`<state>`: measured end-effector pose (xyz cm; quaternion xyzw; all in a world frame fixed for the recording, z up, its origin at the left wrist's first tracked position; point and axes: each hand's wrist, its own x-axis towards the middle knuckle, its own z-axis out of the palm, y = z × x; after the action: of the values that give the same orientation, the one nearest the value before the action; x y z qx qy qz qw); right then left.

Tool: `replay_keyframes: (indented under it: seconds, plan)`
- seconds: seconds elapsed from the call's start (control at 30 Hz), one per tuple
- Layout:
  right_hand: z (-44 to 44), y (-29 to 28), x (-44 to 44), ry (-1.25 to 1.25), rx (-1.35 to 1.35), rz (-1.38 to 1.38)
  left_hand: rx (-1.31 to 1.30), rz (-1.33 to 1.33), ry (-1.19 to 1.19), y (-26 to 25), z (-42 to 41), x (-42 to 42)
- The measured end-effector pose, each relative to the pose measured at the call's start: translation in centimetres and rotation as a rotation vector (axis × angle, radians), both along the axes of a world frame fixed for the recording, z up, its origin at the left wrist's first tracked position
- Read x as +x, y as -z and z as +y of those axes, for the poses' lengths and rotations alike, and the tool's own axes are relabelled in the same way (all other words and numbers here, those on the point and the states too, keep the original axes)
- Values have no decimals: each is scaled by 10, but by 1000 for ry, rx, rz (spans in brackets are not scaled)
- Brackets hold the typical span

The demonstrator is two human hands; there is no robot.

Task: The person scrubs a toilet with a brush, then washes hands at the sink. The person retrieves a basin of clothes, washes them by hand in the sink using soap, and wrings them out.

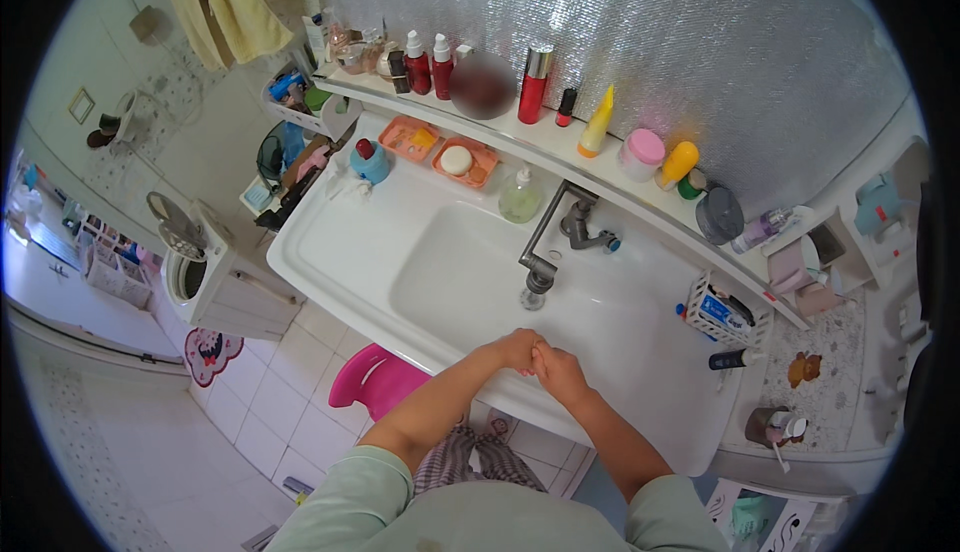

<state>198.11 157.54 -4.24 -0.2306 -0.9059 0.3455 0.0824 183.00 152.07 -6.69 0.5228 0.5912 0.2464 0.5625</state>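
Observation:
My left hand (519, 349) and my right hand (559, 373) are clasped together above the front edge of the white washbasin (450, 274). Their fingers overlap, and whether anything small lies between the palms is hidden. Just beyond them is the basin's drain (532, 298), under the spout of a dark grey swivel faucet (543, 233). Behind the bowl stands a clear pump bottle (520, 198) of pale green liquid. To its left, one orange soap dish (474, 177) holds a round white soap (456, 161), and another orange dish (393, 131) holds a yellow piece.
A shelf (480, 128) crowded with bottles and jars runs behind the basin. A blue bottle (370, 164) stands at the back left. A white basket (701, 304) with tubes and a black bottle (726, 359) are on the right. A pink plastic stool (382, 383) stands below the front edge.

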Motion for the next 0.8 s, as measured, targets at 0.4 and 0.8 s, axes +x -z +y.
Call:
replay_keyframes:
  seconds: [0.4,0.8]
  plan:
    - [32,-62,38,318,87,167,566,527,-725,-43,-27,-27]
    - [18,35,43,293,40,98,553,693,-597,-14,-37,12]
